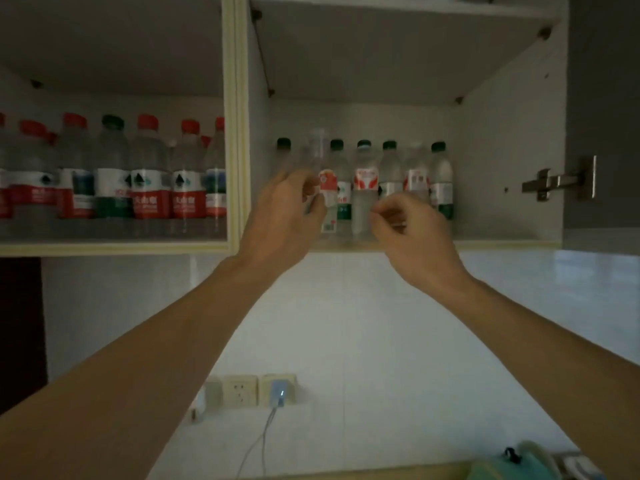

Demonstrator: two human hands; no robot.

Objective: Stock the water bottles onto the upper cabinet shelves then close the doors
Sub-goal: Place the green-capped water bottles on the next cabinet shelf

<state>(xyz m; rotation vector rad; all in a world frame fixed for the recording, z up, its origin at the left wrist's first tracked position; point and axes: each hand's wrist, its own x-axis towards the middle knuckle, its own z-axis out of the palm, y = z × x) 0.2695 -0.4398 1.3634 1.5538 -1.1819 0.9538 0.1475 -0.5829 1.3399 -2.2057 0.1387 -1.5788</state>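
Note:
The upper cabinet stands open. Its left compartment holds several water bottles (149, 174) with red or green caps. In the right compartment a row of bottles (363, 181) stands at the back of the shelf (502, 242). My left hand (284, 216) grips a blurred bottle with a clear cap and a red-white label (327, 188) at the left end of that row, just above the shelf. My right hand (412, 230) hovers in front of the row's right half, fingers curled, with nothing visible in it.
The right door (602, 116) is swung open at the far right, its metal hinge (554, 183) showing. The shelf's right part is bare. Below are a white tiled wall, wall sockets (240, 389) with a plugged charger (278, 393), and a teal object (512, 462) on the counter.

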